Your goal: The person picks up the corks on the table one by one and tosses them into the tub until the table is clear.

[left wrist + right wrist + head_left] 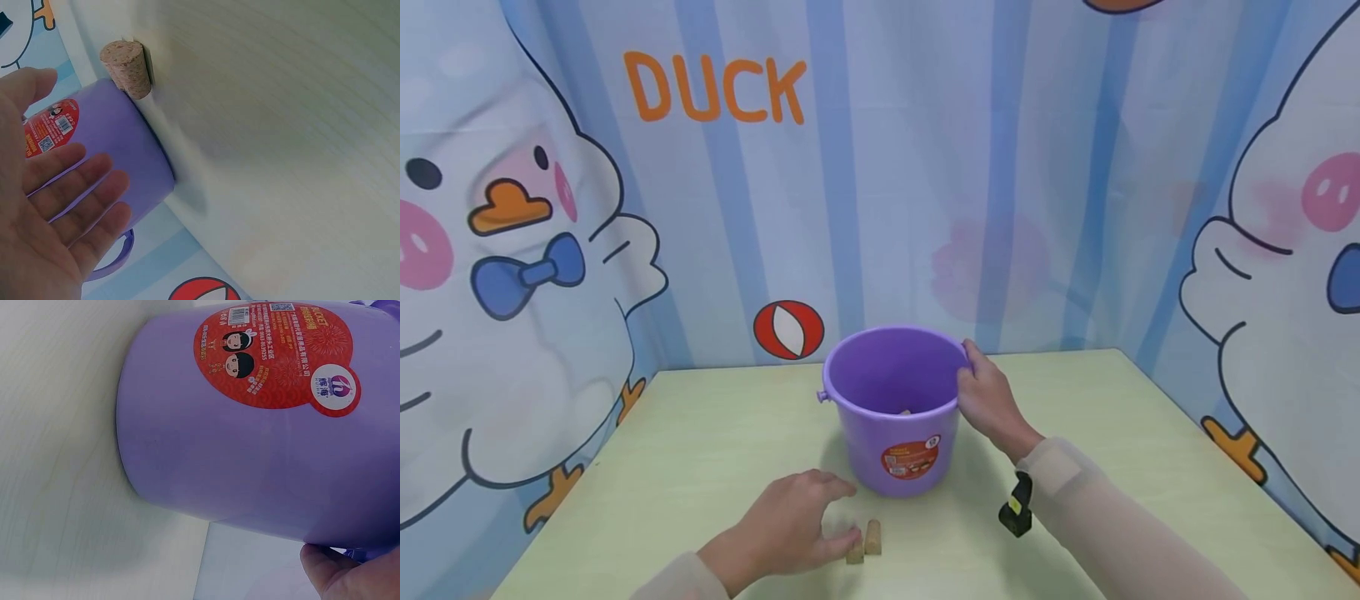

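A purple bucket [898,433] with a red label stands upright on the table. My right hand [996,404] grips its rim on the right side; in the right wrist view the thumb [322,565] lies along the bucket's upper wall [206,456]. In front of the bucket are two corks, one upper cork [873,537] and a lower cork [855,555]. Close beside them is my left hand [793,521], fingers apart, its thumb overlapping the lower cork in the head view. The left wrist view shows its palm and extended fingers, and a cork [128,69] beyond the thumb.
A small tan piece [905,412] shows inside the bucket, mostly hidden by the front rim. The pale table [715,450] ends at a duck-printed curtain [910,183] at the back and sides. A black wrist strap [1018,507] hangs at the right sleeve.
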The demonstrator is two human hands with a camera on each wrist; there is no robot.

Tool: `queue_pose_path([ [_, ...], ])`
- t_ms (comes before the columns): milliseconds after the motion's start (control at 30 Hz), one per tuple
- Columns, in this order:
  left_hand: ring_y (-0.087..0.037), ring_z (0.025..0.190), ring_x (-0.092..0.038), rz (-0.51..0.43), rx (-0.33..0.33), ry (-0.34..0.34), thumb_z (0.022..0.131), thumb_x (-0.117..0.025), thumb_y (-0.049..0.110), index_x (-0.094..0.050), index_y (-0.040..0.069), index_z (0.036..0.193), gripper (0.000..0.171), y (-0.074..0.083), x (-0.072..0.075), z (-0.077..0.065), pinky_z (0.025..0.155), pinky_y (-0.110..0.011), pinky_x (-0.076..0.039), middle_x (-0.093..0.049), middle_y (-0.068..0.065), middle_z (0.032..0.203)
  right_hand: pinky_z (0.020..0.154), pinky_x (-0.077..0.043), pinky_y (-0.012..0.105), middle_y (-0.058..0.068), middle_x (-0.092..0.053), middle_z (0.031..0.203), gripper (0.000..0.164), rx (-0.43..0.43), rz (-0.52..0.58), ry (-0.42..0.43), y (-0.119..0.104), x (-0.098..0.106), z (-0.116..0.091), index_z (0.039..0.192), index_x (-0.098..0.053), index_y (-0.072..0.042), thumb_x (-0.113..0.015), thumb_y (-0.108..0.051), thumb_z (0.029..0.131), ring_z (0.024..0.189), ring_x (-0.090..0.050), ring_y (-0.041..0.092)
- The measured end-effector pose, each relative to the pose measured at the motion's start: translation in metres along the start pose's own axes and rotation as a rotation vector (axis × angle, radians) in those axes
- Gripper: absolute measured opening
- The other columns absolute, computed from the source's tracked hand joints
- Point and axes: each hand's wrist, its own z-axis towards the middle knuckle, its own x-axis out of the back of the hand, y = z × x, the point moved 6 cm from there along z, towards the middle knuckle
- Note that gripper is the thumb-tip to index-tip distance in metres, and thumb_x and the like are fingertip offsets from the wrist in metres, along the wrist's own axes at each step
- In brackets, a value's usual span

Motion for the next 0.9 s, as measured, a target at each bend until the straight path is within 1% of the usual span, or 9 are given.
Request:
queue_pose_path([
  [233, -0.022, 0.104, -0.071, -0.017, 0.002, -0.021, 0.088, -0.075, 0.038, -0.077, 0.007, 0.113, 0.04, -0.001, -0.006, 0.0, 0.084, -0.041, -0.06, -0.077, -0.002, 0.109, 0.125, -0.016, 0.049, 0.015, -0.019, 0.169, 0.062, 0.006, -0.006, 0.008, 0.0, 0.0, -0.001, 0.164, -0.014, -0.002, -0.029, -0.017, 0.106, 0.155, -0.017, 0.033],
  [333, -0.021, 0.104, -0.071, -0.019, -0.002, -0.02, 0.089, -0.074, 0.036, -0.077, 0.008, 0.112, 0.037, -0.001, -0.007, -0.001, 0.084, -0.04, -0.06, -0.077, -0.001, 0.107, 0.125, -0.015, 0.048, 0.015, -0.019, 0.169, 0.062, 0.005, -0.006, 0.011, 0.0, 0.0, -0.002, 0.164, -0.014, -0.002, -0.029, -0.017, 0.105, 0.155, -0.017, 0.033],
  [633, -0.012, 0.09, -0.069, -0.027, -0.036, 0.004, 0.086, -0.073, 0.029, -0.077, 0.008, 0.103, 0.027, 0.001, -0.009, -0.002, 0.074, -0.033, -0.059, -0.075, 0.003, 0.092, 0.125, -0.016, 0.049, 0.014, -0.018, 0.17, 0.062, 0.009, 0.005, 0.002, -0.003, 0.0, -0.001, 0.164, -0.013, -0.003, -0.029, -0.018, 0.106, 0.156, -0.015, 0.033],
  [900, -0.012, 0.088, -0.067, -0.048, -0.04, -0.039, 0.086, -0.073, 0.028, -0.077, 0.009, 0.102, 0.025, 0.001, -0.015, 0.0, 0.073, -0.031, -0.058, -0.073, 0.005, 0.09, 0.125, -0.015, 0.049, 0.014, -0.018, 0.17, 0.062, 0.01, -0.001, 0.004, -0.002, 0.0, -0.002, 0.164, -0.014, -0.002, -0.029, -0.017, 0.106, 0.155, -0.016, 0.033],
])
